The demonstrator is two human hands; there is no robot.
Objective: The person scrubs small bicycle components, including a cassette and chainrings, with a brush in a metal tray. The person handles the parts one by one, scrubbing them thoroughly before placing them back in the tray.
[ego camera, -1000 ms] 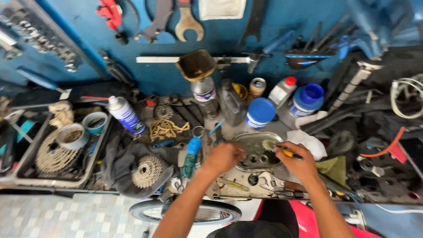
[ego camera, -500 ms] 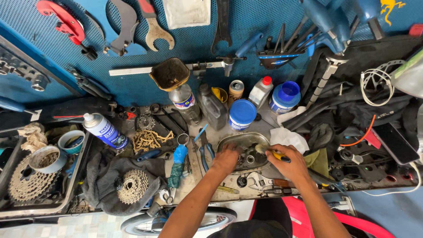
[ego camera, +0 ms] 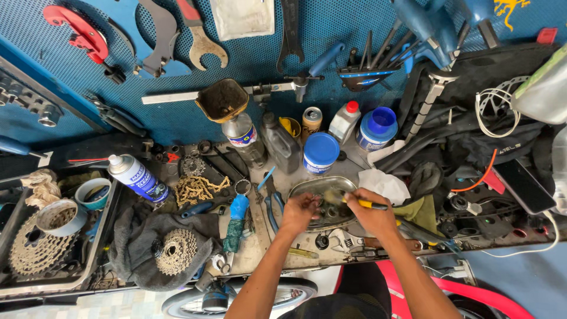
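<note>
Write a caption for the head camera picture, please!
Two hands, left hand and right hand, work over a metal tray.

Bright even light, sharp, edge distortion.

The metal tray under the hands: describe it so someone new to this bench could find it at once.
On the cluttered workbench below the blue pegboard, look just in front of the blue-lidded tub. The metal tray lies there, with the left hand and right hand over it. It is the only shallow, oval, silvery dish among the bottles and tools.
</note>
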